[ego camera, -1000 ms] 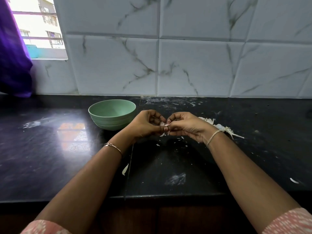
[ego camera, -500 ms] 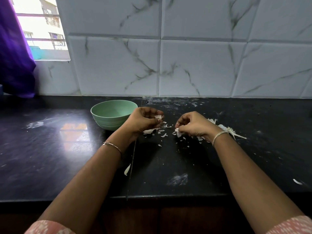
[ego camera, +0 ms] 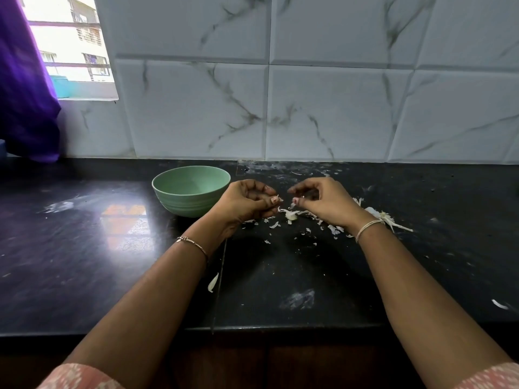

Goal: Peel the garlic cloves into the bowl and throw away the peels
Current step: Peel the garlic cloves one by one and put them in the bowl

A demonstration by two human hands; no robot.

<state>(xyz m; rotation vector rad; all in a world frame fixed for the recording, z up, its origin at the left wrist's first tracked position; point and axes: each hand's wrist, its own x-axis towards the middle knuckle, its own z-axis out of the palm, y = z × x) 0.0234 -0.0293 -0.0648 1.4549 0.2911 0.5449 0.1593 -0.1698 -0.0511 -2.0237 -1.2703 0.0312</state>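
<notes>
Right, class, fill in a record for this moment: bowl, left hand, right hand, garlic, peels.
green bowl: on black counter, left of both hands; no cloves visible inside
left hand: fingers curled, contents unclear
right hand: fingers curled, contents unclear
garlic piece: whitish, on counter below the fingertips
peels: scattered on counter under and right of the hands

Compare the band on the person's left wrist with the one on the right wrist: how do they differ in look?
The left wrist band is a thin, shiny metal bangle with a rosy tone; the right wrist band is pale, matt thread. The left wrist band is a single hoop with a small clasp or bead; the right wrist band shows several strands. Both are slim and circle a wrist.
</notes>
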